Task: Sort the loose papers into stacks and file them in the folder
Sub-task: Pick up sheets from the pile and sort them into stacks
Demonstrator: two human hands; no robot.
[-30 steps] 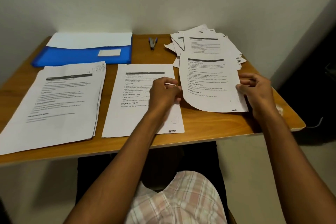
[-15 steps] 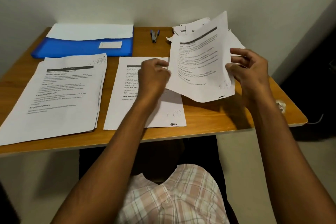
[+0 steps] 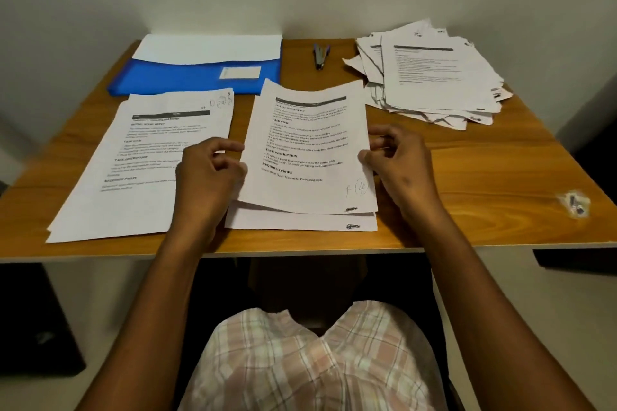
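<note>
A printed sheet point(image 3: 310, 143) marked with a circled 4 lies slightly skewed on top of the middle stack point(image 3: 300, 222) on the wooden table point(image 3: 467, 170). My left hand point(image 3: 210, 170) pinches its left edge and my right hand point(image 3: 397, 160) pinches its right edge. To the left lies a second stack of printed papers point(image 3: 150, 157). A messy pile of loose papers point(image 3: 434, 77) sits at the back right. The blue folder point(image 3: 187, 77), with white sheets showing at its top, lies at the back left.
A stapler point(image 3: 320, 55) lies at the back between the folder and the loose pile. A small crumpled scrap point(image 3: 574, 203) sits near the table's right edge. A wall closes off the back of the table. My lap in checked fabric is below the front edge.
The sheet was lifted from the right side of the table, tilted up in both hands, then carried left and laid on the middle stack. The head view shifted as well.
</note>
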